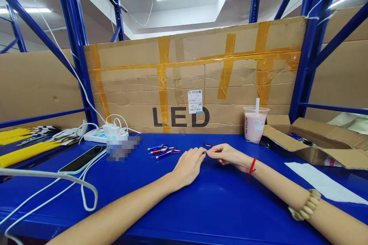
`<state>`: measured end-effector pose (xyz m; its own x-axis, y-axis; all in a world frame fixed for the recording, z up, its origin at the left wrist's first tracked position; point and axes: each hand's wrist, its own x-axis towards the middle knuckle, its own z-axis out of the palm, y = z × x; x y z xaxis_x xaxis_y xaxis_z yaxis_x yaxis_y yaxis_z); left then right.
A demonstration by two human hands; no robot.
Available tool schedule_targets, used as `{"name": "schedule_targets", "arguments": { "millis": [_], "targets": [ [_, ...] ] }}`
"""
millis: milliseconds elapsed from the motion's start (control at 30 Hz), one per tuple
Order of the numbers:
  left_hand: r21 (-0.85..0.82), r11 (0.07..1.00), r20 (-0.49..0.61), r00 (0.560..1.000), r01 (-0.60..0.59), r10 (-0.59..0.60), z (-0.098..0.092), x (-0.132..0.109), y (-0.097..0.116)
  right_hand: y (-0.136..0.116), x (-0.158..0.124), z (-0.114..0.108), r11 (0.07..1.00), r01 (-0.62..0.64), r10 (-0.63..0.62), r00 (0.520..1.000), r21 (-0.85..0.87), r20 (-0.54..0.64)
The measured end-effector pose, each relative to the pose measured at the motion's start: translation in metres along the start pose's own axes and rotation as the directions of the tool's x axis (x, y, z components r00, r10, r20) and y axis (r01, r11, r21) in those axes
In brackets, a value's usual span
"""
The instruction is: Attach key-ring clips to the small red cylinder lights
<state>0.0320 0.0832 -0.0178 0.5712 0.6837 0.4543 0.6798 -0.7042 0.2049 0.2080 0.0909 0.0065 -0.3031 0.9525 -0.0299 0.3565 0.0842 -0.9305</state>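
My left hand (188, 165) is closed low over the table, its fingers together and bent toward my right hand (225, 154). The right thumb and forefinger pinch at the same spot, where a tiny dark, shiny piece (205, 153) shows between the fingertips of both hands. Most of it is hidden, so its kind cannot be made out. Just behind the fingertips lies a small red metal piece (208, 144). Left of my hands, several slim metal keychain tubes with clips lie close together: a blue one (155, 147), a red one (162, 150) and a purple one (164, 155).
On the blue table (230, 206), a phone (82, 159), white cables and a power strip (96, 134) occupy the left. A pink drink cup (254, 125), an open cardboard box (307, 141) and white paper (323, 182) are at right. A cardboard wall (129, 88) stands behind.
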Motion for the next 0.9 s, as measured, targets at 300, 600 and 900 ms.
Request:
{"name": "schedule_targets", "arguments": {
  "millis": [300,600,900],
  "targets": [
    [-0.113,0.991,-0.037,0.997,0.064,-0.069,-0.004,-0.002,0.004,0.001,0.003,-0.002,1.0,0.017,-0.017,1.0,0.013,0.022],
    [-0.173,0.966,-0.037,0.979,0.194,-0.203,-0.003,0.003,0.001,0.008,0.011,0.004,0.985,0.169,-0.172,0.982,-0.044,-0.081],
    [-0.514,0.848,0.046,0.991,0.13,-0.124,0.001,0.008,-0.01,0.0,0.003,-0.008,0.385,0.558,-0.78,0.623,-0.735,0.063]
  ]
}}
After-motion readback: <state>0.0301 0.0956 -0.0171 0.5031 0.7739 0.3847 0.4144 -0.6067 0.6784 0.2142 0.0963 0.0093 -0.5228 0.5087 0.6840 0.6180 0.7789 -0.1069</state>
